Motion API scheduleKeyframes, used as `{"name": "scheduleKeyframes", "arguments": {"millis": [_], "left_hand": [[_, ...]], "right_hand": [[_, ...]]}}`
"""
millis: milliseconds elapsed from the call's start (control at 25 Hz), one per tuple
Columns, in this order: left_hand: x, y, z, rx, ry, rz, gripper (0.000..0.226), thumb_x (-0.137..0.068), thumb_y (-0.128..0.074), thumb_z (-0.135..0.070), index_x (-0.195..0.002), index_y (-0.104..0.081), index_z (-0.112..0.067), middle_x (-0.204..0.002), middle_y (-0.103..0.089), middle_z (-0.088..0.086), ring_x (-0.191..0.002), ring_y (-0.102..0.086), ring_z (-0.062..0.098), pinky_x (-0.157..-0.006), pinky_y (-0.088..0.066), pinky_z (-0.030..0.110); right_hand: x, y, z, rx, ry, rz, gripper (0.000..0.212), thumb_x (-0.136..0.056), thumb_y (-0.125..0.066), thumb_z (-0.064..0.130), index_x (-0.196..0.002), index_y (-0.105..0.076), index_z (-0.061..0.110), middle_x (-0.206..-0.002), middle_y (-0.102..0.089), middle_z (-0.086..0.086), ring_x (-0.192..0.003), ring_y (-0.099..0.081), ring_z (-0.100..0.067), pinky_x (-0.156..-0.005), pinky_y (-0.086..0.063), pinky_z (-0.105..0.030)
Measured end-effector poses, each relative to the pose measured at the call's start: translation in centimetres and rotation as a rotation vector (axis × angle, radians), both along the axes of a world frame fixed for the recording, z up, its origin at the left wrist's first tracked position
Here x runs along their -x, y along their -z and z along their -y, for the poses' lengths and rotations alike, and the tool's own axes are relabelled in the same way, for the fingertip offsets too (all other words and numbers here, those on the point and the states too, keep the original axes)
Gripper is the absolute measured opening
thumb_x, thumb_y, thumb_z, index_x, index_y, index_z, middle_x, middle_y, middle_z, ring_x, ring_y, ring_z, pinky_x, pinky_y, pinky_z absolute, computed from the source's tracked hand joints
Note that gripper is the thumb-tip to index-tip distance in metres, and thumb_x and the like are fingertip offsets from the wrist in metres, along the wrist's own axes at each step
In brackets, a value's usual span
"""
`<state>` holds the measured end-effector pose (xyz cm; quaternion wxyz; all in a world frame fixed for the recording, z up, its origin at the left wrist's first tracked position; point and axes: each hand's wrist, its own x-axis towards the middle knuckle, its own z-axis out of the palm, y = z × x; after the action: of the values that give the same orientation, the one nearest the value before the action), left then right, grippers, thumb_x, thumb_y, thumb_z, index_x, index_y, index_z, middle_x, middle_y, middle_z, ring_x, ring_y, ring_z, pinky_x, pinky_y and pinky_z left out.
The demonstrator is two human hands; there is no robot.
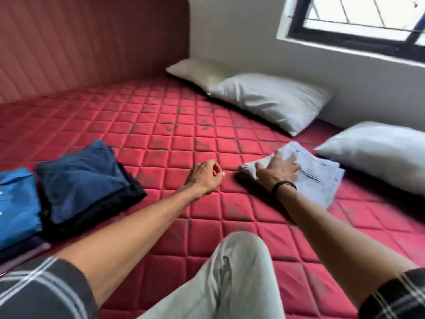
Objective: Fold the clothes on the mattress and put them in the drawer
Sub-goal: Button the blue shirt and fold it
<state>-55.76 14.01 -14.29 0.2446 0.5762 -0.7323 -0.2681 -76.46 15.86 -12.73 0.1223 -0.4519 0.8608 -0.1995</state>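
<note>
Head view: right hand [277, 170] lying flat, pressing grey garment [319, 176] on mattress [161, 134]; left hand [204, 176] hovering loosely curled, holding nothing. Folding nearing completion; stacking beside folded pile [85, 180] likely next.

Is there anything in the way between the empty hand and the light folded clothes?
Nothing visible. Only bare red mattress lies between the left hand and the pale folded garment. The right hand already rests on that garment, fingers spread. The drawer is not in view.
</note>
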Motion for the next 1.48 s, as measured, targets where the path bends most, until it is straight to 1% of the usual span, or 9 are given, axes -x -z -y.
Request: {"name": "scheduleKeyframes", "arguments": {"millis": [160,360,440,640,840,1080,1160,1280,1480], "left_hand": [[8.7,3.5,0.5,-0.185,0.061,-0.013,0.056,-0.096,-0.063,-0.048,-0.138,-0.051,-0.013,-0.136,-0.057,0.020,-0.132,-0.050,0.034,-0.107,-0.039,0.036],[15.2,6.9,4.3,-0.335,-0.176,-0.286,0.092,-0.089,-0.068,-0.060,-0.160,-0.027,-0.017,-0.159,-0.041,0.013,-0.149,-0.033,0.032,-0.121,-0.029,0.038],[16.3,7.6,6.5,-0.383,-0.242,-0.382,0.093,-0.082,-0.078,-0.056,-0.157,-0.035,-0.022,-0.153,-0.049,0.009,-0.140,-0.046,0.029,-0.113,-0.043,0.040],[15.9,8.2,8.2,-0.404,-0.306,-0.452,0.027,-0.075,-0.083,-0.014,-0.100,-0.075,-0.018,-0.081,-0.070,0.003,-0.077,-0.065,0.019,-0.048,-0.046,0.014],[7.4,9.3,4.0,-0.284,-0.333,-0.340,0.035,-0.075,-0.086,-0.024,-0.107,-0.073,-0.019,-0.094,-0.067,-0.005,-0.088,-0.065,0.018,-0.077,-0.051,0.027],[-11.1,10.8,-7.7,-0.357,-0.605,-0.403,0.034,-0.084,-0.078,-0.006,-0.107,-0.055,-0.014,-0.088,-0.069,0.010,-0.044,-0.063,0.014,-0.044,-0.056,0.030],[-16.0,10.0,-11.2,-0.461,-0.665,-0.398,0.036,-0.087,-0.075,-0.001,-0.113,-0.053,-0.008,-0.081,-0.067,0.012,-0.038,-0.060,0.010,-0.040,-0.053,0.027],[-21.1,6.5,-14.7,-0.568,-0.595,-0.260,0.047,-0.086,-0.082,-0.018,-0.123,-0.053,-0.016,-0.086,-0.073,0.006,-0.049,-0.068,0.012,-0.043,-0.052,0.024],[-29.5,-2.3,-16.7,-0.276,-0.522,0.084,0.036,-0.084,-0.077,-0.045,-0.112,-0.059,-0.030,-0.075,-0.078,0.001,-0.061,-0.075,0.016,-0.059,-0.060,0.030]], "right_hand": [[10.3,2.1,-5.2,0.072,0.496,0.167,0.093,-0.085,-0.072,0.052,-0.155,-0.024,0.013,-0.161,-0.017,-0.029,-0.145,-0.024,-0.050,-0.114,-0.029,-0.060],[20.5,13.1,-6.2,0.124,0.551,0.487,0.128,-0.041,-0.079,0.089,-0.132,-0.051,0.004,-0.125,-0.066,-0.017,-0.112,-0.067,-0.035,-0.095,-0.056,-0.055],[22.7,17.4,-4.3,0.167,0.493,0.476,0.113,-0.037,-0.080,0.084,-0.121,-0.064,0.010,-0.110,-0.074,-0.009,-0.101,-0.073,-0.029,-0.088,-0.061,-0.051],[14.5,10.5,-4.3,0.135,0.420,0.361,0.079,-0.075,-0.085,0.038,-0.130,-0.049,-0.005,-0.134,-0.059,-0.030,-0.127,-0.057,-0.042,-0.105,-0.047,-0.047],[11.0,10.4,-4.2,-0.005,0.192,0.341,0.069,-0.081,-0.083,0.038,-0.128,-0.046,0.003,-0.131,-0.060,-0.026,-0.121,-0.059,-0.043,-0.098,-0.049,-0.044],[-0.1,9.6,-1.0,-0.283,-0.471,0.352,0.084,-0.061,-0.093,0.059,-0.120,-0.051,0.016,-0.120,-0.067,-0.006,-0.105,-0.064,-0.026,-0.089,-0.053,-0.039],[-5.0,8.5,-0.6,-0.395,-0.631,0.206,0.101,-0.049,-0.088,0.076,-0.123,-0.054,0.017,-0.123,-0.067,-0.006,-0.108,-0.064,-0.027,-0.093,-0.053,-0.039],[-12.2,5.1,-3.6,-0.413,-0.602,-0.088,0.087,-0.078,-0.083,0.046,-0.143,-0.038,0.009,-0.143,-0.052,-0.016,-0.128,-0.053,-0.038,-0.102,-0.047,-0.040],[-22.5,-2.1,-5.8,-0.178,-0.777,-0.344,0.077,-0.082,-0.074,0.048,-0.144,-0.036,0.023,-0.148,-0.043,-0.016,-0.138,-0.040,-0.041,-0.105,-0.041,-0.053]]}}
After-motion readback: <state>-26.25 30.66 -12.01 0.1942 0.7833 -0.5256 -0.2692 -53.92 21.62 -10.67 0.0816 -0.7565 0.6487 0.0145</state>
